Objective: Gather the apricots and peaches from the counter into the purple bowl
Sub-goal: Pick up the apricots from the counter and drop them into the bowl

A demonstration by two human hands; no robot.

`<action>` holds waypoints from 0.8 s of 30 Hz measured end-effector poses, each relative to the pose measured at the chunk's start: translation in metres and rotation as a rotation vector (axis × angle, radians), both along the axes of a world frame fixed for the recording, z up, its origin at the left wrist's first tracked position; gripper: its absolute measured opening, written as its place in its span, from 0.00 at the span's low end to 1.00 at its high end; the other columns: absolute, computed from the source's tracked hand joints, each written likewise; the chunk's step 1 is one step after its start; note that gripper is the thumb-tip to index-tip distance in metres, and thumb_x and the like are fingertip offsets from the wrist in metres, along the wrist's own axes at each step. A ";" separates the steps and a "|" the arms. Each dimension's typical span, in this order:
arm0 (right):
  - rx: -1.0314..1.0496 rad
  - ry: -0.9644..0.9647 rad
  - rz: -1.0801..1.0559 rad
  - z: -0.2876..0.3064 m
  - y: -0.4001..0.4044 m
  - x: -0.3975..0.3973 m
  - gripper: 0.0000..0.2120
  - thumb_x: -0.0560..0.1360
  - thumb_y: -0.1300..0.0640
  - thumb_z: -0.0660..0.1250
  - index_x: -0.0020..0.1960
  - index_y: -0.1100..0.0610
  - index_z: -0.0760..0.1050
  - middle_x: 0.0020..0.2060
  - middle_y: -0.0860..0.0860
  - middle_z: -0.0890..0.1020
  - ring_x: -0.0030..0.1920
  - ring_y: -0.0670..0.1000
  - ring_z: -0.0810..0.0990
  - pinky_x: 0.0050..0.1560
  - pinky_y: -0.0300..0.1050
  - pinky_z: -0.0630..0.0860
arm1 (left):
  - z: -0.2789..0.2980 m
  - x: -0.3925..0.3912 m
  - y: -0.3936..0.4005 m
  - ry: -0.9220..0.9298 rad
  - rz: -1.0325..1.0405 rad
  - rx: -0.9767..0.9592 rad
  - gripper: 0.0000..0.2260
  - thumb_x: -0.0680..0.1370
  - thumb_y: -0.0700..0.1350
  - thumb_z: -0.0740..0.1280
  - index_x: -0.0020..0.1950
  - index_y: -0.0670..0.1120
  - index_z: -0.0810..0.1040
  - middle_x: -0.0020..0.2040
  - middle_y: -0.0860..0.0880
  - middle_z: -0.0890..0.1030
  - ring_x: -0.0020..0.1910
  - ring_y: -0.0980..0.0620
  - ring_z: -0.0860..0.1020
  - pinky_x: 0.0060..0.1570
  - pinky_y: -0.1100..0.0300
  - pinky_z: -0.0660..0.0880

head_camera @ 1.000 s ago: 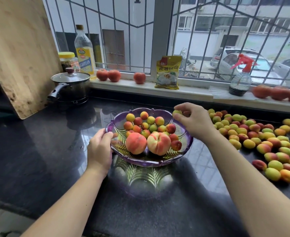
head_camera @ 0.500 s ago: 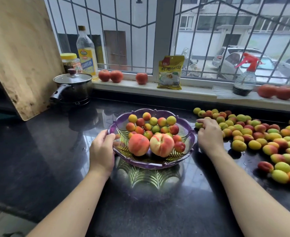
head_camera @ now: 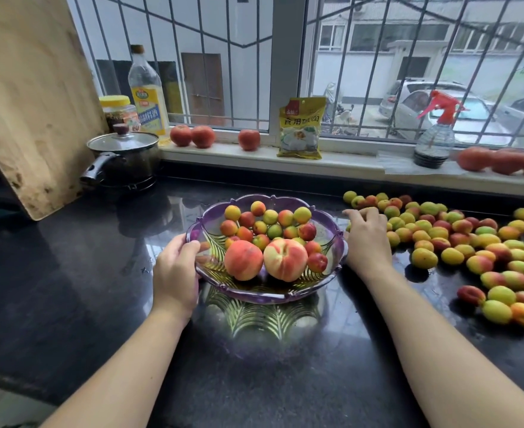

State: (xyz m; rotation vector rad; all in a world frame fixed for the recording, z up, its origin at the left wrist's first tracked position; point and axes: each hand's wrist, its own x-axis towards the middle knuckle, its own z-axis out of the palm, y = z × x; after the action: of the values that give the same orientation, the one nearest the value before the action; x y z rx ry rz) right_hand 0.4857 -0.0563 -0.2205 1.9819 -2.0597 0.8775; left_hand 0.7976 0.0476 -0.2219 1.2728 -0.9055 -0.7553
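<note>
Left hand (head_camera: 177, 270) clamps the bowl (head_camera: 331, 242) at its left rim, thumb inside, fingers outside, evidently to steady it against shifting on the glossy counter (head_camera: 69, 273). Right hand (head_camera: 367, 239) lies palm-down at the near edge of the apricots (head_camera: 458, 242) just right of the bowl, fingers curled; whether they enclose fruit cannot be told. Two peaches (head_camera: 265, 259) sit at the bowl's front, apricots behind. Most fruit remains on the counter.

Glossy black stone counter (head_camera: 69, 273) mirrors the translucent purple plastic bowl (head_camera: 336, 242) (ribbed pattern inside); upper left, rough matt wooden board (head_camera: 29, 97); beside it, shiny metal pot (head_camera: 127, 162) with glass lid.
</note>
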 end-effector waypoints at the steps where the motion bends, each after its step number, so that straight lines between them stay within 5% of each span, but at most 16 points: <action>1: 0.043 0.014 -0.006 -0.001 0.000 -0.001 0.22 0.77 0.60 0.69 0.70 0.56 0.73 0.62 0.57 0.73 0.62 0.58 0.70 0.64 0.52 0.72 | 0.001 -0.001 0.001 -0.001 -0.002 -0.002 0.12 0.72 0.54 0.64 0.44 0.54 0.87 0.44 0.48 0.88 0.51 0.40 0.85 0.59 0.32 0.79; 5: 0.121 -0.050 0.022 -0.002 -0.001 -0.002 0.17 0.77 0.60 0.70 0.65 0.55 0.79 0.60 0.57 0.78 0.61 0.57 0.76 0.61 0.51 0.75 | 0.007 -0.007 0.007 -0.010 0.007 -0.007 0.13 0.74 0.52 0.62 0.46 0.50 0.86 0.43 0.49 0.88 0.52 0.38 0.85 0.54 0.41 0.80; 9: -0.111 -0.481 0.120 0.043 0.025 0.000 0.13 0.82 0.56 0.63 0.64 0.58 0.79 0.57 0.55 0.82 0.57 0.54 0.79 0.57 0.46 0.74 | 0.011 -0.010 0.008 -0.039 -0.024 -0.006 0.27 0.73 0.52 0.61 0.70 0.49 0.79 0.54 0.56 0.84 0.57 0.50 0.83 0.60 0.46 0.80; 11: -0.041 -0.582 0.291 0.074 0.047 0.005 0.13 0.84 0.51 0.59 0.63 0.56 0.78 0.51 0.50 0.83 0.52 0.50 0.81 0.51 0.46 0.77 | 0.011 -0.010 0.009 -0.055 -0.026 -0.002 0.30 0.72 0.52 0.61 0.75 0.50 0.76 0.57 0.57 0.82 0.59 0.52 0.82 0.63 0.45 0.80; 14: 0.193 -0.434 0.521 0.096 0.081 0.025 0.13 0.84 0.48 0.56 0.56 0.52 0.78 0.42 0.48 0.83 0.44 0.47 0.82 0.45 0.45 0.79 | 0.012 -0.011 0.010 -0.057 -0.013 0.014 0.29 0.72 0.52 0.61 0.74 0.50 0.76 0.57 0.55 0.83 0.59 0.47 0.83 0.58 0.50 0.79; 17: 0.280 -0.389 0.581 0.083 0.097 0.039 0.13 0.84 0.46 0.56 0.53 0.50 0.77 0.43 0.48 0.82 0.43 0.50 0.83 0.46 0.54 0.81 | 0.012 -0.010 0.010 -0.060 0.002 0.026 0.30 0.72 0.52 0.61 0.74 0.50 0.76 0.59 0.51 0.83 0.59 0.44 0.83 0.59 0.49 0.79; 24: 0.001 -0.473 0.472 0.067 0.088 0.032 0.12 0.84 0.49 0.57 0.56 0.50 0.78 0.45 0.42 0.81 0.49 0.43 0.79 0.49 0.47 0.78 | 0.013 -0.009 0.010 -0.064 0.015 0.053 0.28 0.73 0.53 0.61 0.73 0.52 0.77 0.56 0.53 0.84 0.60 0.43 0.83 0.67 0.38 0.78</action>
State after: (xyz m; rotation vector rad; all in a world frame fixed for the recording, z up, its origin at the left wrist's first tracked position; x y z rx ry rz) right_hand 0.5176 0.0313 -0.1534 2.5036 -1.7962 1.5636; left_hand 0.7888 0.0581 -0.2092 1.3554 -0.9319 -0.7347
